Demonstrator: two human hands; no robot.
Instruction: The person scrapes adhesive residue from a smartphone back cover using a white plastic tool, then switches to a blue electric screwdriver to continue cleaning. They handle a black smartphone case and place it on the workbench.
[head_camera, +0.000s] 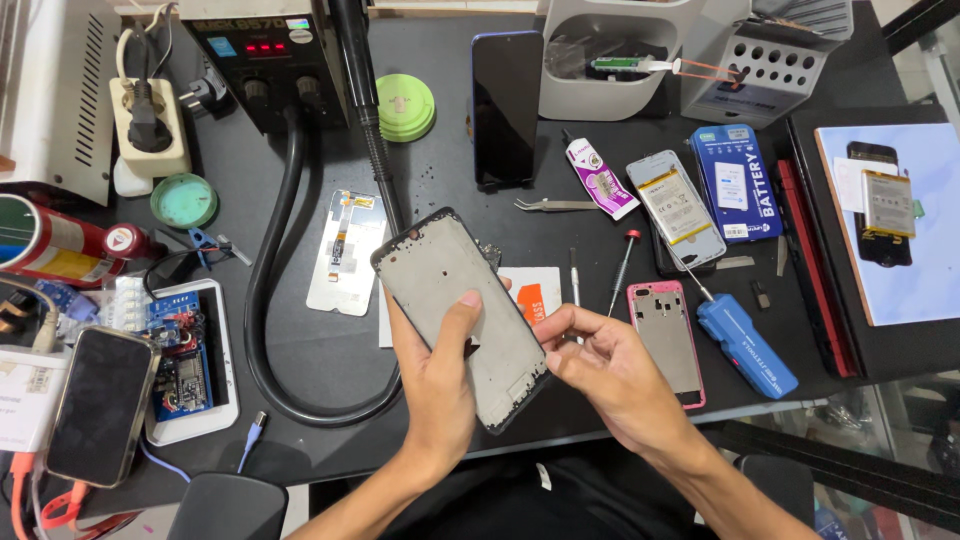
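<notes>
A dark smartphone lies face up at the table's left edge. The left hand grips a grey phone frame above the black table, thumb pressed on its face. The right hand pinches the frame's lower edge, beside a pink phone frame.

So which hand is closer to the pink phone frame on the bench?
Right. The right hand lies just left of the pink phone frame; the left hand sits farther left, holding the grey phone frame.
</notes>
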